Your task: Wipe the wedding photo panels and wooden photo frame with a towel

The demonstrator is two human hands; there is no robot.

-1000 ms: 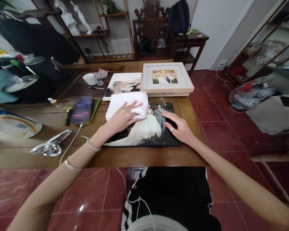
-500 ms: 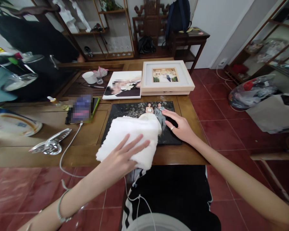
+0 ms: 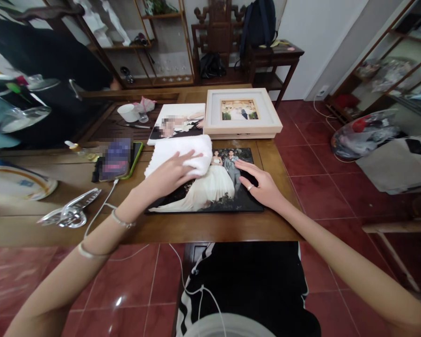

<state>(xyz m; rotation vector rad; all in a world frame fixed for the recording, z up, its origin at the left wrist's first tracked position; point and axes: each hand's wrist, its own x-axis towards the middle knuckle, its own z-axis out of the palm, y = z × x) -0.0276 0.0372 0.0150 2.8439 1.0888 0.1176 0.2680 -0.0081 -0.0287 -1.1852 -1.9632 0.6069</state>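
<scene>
A large dark wedding photo panel [image 3: 214, 196] lies flat near the front edge of the wooden table [image 3: 210, 227]. My left hand [image 3: 170, 174] presses a folded white cloth [image 3: 180, 150] onto the panel's far left corner, fingers stretched flat over the cloth. My right hand [image 3: 261, 185], a ring on one finger, rests open on the panel's right side with its fingers spread.
Behind the panel lie a second photo print [image 3: 177, 122] and a pale framed picture [image 3: 242, 112]. A phone with a green case [image 3: 118, 160] and white cable, a silvery dish [image 3: 68, 214], a plate [image 3: 16, 182] and a white cup [image 3: 129, 113] sit to the left.
My left hand has pushed the cloth from the panel's near edge back up to its far left corner. My right hand stays put on the right side.
</scene>
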